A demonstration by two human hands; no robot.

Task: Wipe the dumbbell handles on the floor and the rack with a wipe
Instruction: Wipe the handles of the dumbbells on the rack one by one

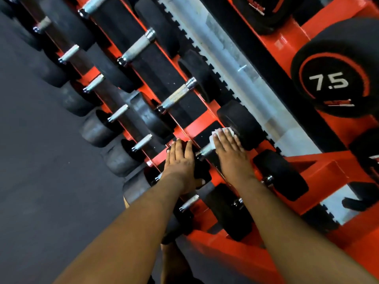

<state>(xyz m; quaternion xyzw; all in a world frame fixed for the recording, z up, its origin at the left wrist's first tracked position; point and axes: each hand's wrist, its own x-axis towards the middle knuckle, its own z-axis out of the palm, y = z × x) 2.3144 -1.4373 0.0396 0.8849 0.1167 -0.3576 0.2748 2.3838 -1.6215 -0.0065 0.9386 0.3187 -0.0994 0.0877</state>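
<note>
A red rack [202, 124] holds rows of black dumbbells with steel handles. My right hand [229, 152] lies over a white wipe [213, 140], pressing it on the steel handle [205, 151] of one dumbbell on the rack, beside its black head [240, 121]. The fingers look fairly straight over the wipe, and most of the handle is hidden under it. My left hand [180, 162] rests flat with straight fingers on that dumbbell's other black head [202, 171].
More steel handles [179, 93] run along the rack in two rows toward the upper left. A 7.5 dumbbell [336, 78] sits on the upper red tier at right. Dark grey floor [41, 160] fills the left side.
</note>
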